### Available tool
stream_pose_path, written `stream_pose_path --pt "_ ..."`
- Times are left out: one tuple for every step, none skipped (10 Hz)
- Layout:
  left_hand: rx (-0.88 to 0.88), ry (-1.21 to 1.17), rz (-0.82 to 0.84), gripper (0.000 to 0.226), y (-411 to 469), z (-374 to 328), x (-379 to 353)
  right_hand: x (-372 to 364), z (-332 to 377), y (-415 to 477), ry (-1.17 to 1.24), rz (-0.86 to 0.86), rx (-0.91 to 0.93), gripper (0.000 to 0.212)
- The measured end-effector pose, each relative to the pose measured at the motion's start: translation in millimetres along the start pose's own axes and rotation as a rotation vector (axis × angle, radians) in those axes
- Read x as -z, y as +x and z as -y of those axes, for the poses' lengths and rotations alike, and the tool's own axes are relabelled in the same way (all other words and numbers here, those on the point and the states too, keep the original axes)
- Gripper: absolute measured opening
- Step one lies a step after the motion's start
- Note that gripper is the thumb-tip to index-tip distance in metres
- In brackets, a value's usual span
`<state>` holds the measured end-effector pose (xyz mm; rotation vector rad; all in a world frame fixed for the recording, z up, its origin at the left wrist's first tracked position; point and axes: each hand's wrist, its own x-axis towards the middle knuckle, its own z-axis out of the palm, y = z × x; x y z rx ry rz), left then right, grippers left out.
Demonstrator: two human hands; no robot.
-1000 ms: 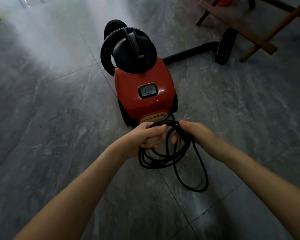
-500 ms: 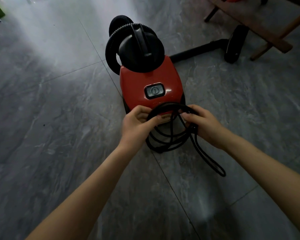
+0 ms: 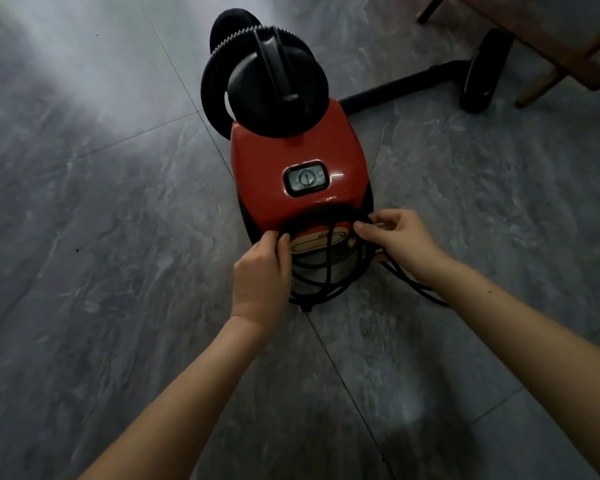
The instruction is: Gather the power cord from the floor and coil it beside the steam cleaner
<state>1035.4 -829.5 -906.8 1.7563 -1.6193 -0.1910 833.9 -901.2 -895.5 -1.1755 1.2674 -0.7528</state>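
The red steam cleaner [image 3: 291, 157] stands on the grey tiled floor, its black ribbed hose and handle on top. A black power cord [image 3: 326, 285] is wound in several loops, held up against the cleaner's near end. My left hand [image 3: 260, 271] grips the coil's left side. At the coil's upper right, my right hand [image 3: 400, 240] pinches the cord. One longer loop [image 3: 416, 287] trails down to the floor under my right wrist.
A black wand with a floor head [image 3: 482, 71] lies on the floor to the right of the cleaner. Wooden furniture legs [image 3: 568, 60] stand at the top right. Grey floor tiles [image 3: 101, 237] spread to the left and toward me.
Both hands have carried the coiled cord forward, from the floor in front of the cleaner up against its near end. The trailing loop has been drawn in shorter.
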Motion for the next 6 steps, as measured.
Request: stream_pose_path --pt "0.129 -0.16 0.009 0.021 -3.9 3.4 -8.0 -1.4 -3.6 1.7 0.048 0.0 -0.01 0.018" --pt "0.263 -0.338 0.002 0.02 -10.2 8.6 -16.4 0.0 -11.2 5.5 0.09 0.0 -0.042 0.022" --pt "0.379 -0.42 -0.029 0.015 -18.8 13.6 -23.3 -7.1 -29.3 4.1 0.015 -0.08 0.018 0.009" --pt "0.465 -0.47 0.014 0.016 -27.2 15.0 -25.1 -15.8 -50.1 -4.7 -0.1 -0.193 0.124 0.009" --pt "0.53 -0.48 0.113 0.02 -21.0 18.5 -19.0 -17.9 -49.4 -14.6 -0.138 -0.199 0.114 0.017" --pt "0.623 -0.308 0.353 0.013 -17.8 25.2 -9.5 -23.0 -33.3 -36.3 -0.037 -0.199 0.063 0.031"
